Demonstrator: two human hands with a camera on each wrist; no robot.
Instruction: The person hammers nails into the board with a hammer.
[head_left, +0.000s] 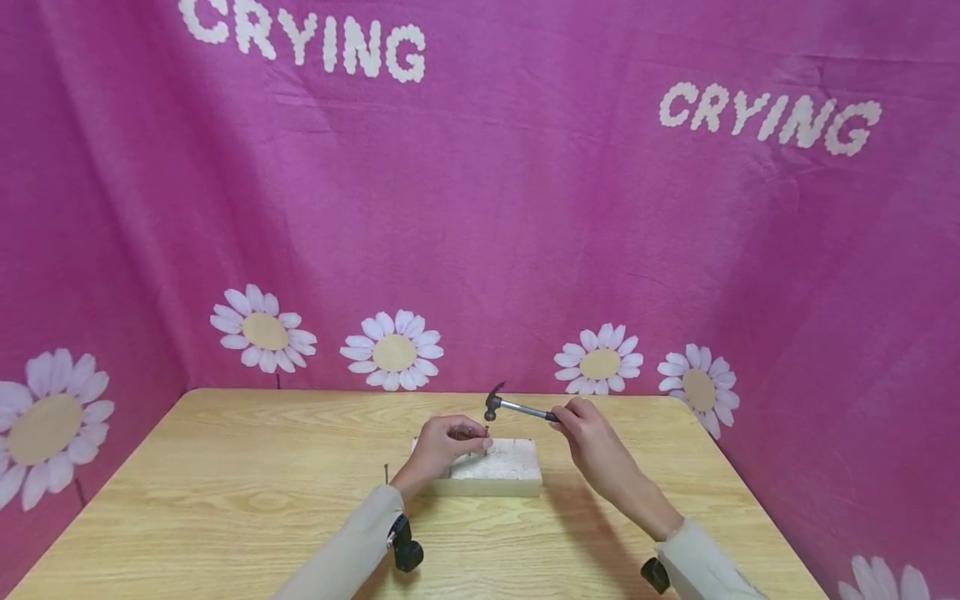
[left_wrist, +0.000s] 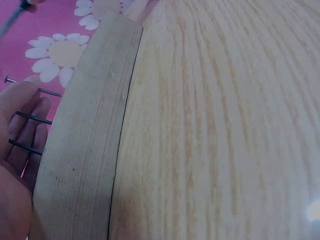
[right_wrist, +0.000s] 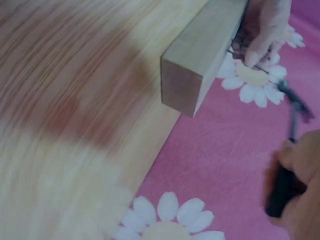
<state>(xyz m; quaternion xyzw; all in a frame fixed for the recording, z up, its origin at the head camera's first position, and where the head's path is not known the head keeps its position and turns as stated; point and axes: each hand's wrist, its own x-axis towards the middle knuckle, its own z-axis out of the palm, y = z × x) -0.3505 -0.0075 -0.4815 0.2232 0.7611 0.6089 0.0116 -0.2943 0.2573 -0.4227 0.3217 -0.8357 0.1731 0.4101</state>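
A pale wooden block [head_left: 498,486] lies on the table, with several nails standing up from its top. My left hand [head_left: 444,446] reaches over the block's left part and pinches an upright nail [left_wrist: 50,92] between thumb and fingers. Two more nails, one of them a dark nail [left_wrist: 34,118], stand beside the fingers in the left wrist view. My right hand [head_left: 596,442] grips a claw hammer [head_left: 527,409] by its dark handle [right_wrist: 282,192]. The hammer's head [head_left: 492,405] hangs just above the pinched nail's head, apart from it, claw pointing up.
A wood-grain table [head_left: 247,467] carries the block near its middle. Left of the block, a single nail [head_left: 386,473] stands upright. Behind and at both sides hangs a pink cloth [head_left: 480,208] with white daisies and lettering. Each wrist wears a small black camera [head_left: 406,546].
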